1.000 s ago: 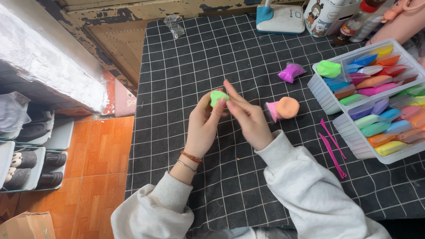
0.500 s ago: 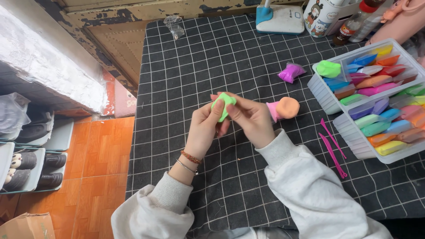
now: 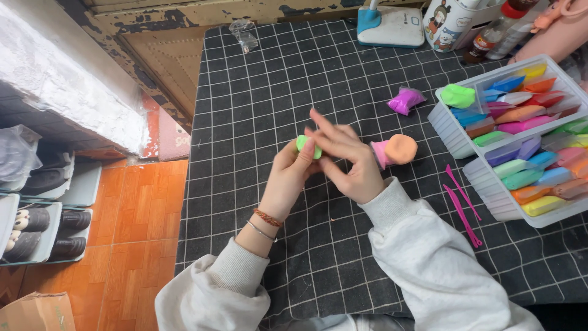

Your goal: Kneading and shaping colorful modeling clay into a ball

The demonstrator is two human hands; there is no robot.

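A small lump of light green clay point(image 3: 304, 144) is pinched between the fingers of both my hands above the black checked mat point(image 3: 257, 92). My left hand point(image 3: 288, 178) grips it from the left and below. My right hand point(image 3: 346, 162) presses on it from the right, fingers stretched over it. Just right of my right hand lies a peach clay ball on a pink piece point(image 3: 395, 150). Much of the green lump is hidden by my fingers.
A white tray point(image 3: 450, 125) of many coloured clay packets stands at the right, with a green lump on top. Two pink modelling tools point(image 3: 460, 202) lie before it. A purple clay packet point(image 3: 405, 100), a blue-white device point(image 3: 391, 26) and cups sit at the back. The table's left edge drops to an orange floor.
The green clay has been turned and squeezed between my fingers; it sits slightly more to the left now. My right fingers lie flatter over it. Other things have not moved.
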